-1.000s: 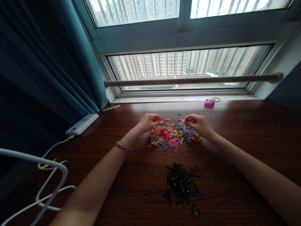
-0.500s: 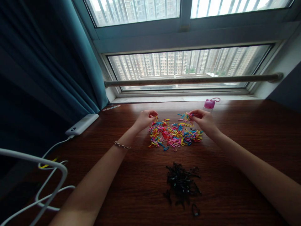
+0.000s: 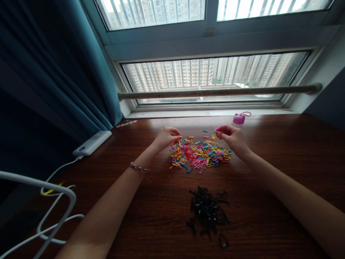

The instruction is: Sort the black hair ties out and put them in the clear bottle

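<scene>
Working surface: your desk (image 3: 283, 144) is dark wood and runs the whole width below the window (image 3: 212, 73), with the teal curtain (image 3: 54, 72) hanging at its left end.
Coloured pile: the heap of coloured bands (image 3: 199, 154) lies flat on the desk between your two hands, well back toward the sill.
Black pile: the black bands (image 3: 208, 210) sit in a separate clump nearer you, well apart from the coloured heap.
Left hand: your left hand (image 3: 165, 137) rests at the left edge of the heap, its fingers curled narrow; whether they pinch a band I cannot tell.
Right hand: your right hand (image 3: 231, 137) is raised at the far right edge, its fingers pinched on a small cluster of bands (image 3: 215, 133).
Risk, tangling: I judge that lifting the cluster could drag linked bands out of the heap, because they lie knotted over each other.
Risk, scatter: a band stretched and let slip would likely spring off toward the sill or the desk edge.
Risk, mixing: a sweep of either forearm could push coloured bands into the black clump.
Risk, bottle: the pink-capped bottle (image 3: 239, 120) stands just behind your right hand; a backward flick could tip it.
Left clutter: the white power bank (image 3: 91, 143) and white cables (image 3: 54, 201) lie well apart from both piles.
Loose strays: a few single bands (image 3: 205, 131) lie just behind the heap.
</scene>
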{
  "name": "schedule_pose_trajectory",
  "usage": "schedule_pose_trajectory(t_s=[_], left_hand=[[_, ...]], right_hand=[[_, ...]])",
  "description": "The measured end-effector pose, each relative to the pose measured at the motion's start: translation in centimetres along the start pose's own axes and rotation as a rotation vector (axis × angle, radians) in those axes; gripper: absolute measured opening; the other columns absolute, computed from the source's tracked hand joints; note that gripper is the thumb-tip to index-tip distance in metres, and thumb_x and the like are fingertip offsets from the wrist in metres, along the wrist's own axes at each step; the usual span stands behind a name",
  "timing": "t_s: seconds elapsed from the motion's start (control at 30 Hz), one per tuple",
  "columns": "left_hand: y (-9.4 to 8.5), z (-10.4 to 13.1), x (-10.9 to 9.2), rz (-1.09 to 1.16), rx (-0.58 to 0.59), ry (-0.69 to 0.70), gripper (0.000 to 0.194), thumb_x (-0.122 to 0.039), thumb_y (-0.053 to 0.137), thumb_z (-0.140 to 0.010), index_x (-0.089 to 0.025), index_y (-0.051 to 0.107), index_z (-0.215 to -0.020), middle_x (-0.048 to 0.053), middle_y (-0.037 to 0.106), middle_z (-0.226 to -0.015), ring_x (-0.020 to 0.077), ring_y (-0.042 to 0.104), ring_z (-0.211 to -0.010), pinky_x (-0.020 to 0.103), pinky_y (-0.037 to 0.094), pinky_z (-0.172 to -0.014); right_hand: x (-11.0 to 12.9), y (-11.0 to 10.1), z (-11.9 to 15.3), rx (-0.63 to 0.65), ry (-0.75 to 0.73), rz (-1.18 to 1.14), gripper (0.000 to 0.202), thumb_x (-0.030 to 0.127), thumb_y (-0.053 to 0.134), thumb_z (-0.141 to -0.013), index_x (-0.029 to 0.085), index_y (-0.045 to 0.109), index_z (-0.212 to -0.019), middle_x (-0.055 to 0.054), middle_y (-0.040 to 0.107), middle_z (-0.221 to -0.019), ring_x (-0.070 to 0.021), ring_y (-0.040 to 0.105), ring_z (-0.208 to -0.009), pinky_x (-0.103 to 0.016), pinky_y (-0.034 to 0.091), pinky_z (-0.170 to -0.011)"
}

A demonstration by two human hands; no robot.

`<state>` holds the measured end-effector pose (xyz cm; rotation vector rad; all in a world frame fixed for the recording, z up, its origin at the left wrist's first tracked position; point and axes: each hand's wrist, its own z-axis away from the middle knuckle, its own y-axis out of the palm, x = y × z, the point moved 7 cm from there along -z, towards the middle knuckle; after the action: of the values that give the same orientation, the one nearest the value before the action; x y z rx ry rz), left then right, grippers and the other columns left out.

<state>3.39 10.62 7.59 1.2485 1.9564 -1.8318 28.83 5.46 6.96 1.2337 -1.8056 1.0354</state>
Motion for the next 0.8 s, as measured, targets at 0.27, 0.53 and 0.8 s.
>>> schedule_pose_trajectory(t_s=[0.27, 0.53, 0.8], left_hand=[[1.8, 0.3, -0.5, -0.106, 0.148, 0.077, 0.021, -0.032, 0.064, -0.067, -0.015, 0.068, -0.08, 0.006, 0.067, -0.076, 0.0141, 0.059, -0.066, 0.023, 0.045, -0.06], [2.9, 0.9, -3.2, -0.134, 0.161, 0.293, 0.017, -0.024, 0.058, -0.075, -0.019, 0.068, -0.087, 0.006, 0.066, -0.091, 0.0167, 0.059, -0.086, 0.027, 0.044, -0.079], [3.3, 1.3, -4.0, -0.163, 0.178, 0.332, 0.017, -0.022, 0.056, -0.077, -0.018, 0.067, -0.089, 0.006, 0.065, -0.092, 0.0168, 0.059, -0.085, 0.028, 0.044, -0.08]], right_hand=[[0.6, 3.9, 1.4, 0.546, 0.036, -0.147, 0.031, 0.021, 0.055, -0.071, 0.02, 0.063, -0.101, -0.007, 0.065, -0.099, -0.0191, 0.06, -0.094, -0.036, 0.049, -0.083], [1.2, 3.9, 2.0, 0.429, -0.242, 0.156, 0.032, 0.016, 0.055, -0.073, 0.019, 0.061, -0.104, -0.005, 0.062, -0.085, -0.0154, 0.063, -0.07, -0.03, 0.053, -0.066], [3.2, 3.5, 2.0, 0.418, -0.476, 0.44, 0.013, 0.021, 0.057, -0.077, 0.023, 0.068, -0.084, -0.005, 0.066, -0.086, -0.0185, 0.06, -0.079, -0.031, 0.046, -0.073]])
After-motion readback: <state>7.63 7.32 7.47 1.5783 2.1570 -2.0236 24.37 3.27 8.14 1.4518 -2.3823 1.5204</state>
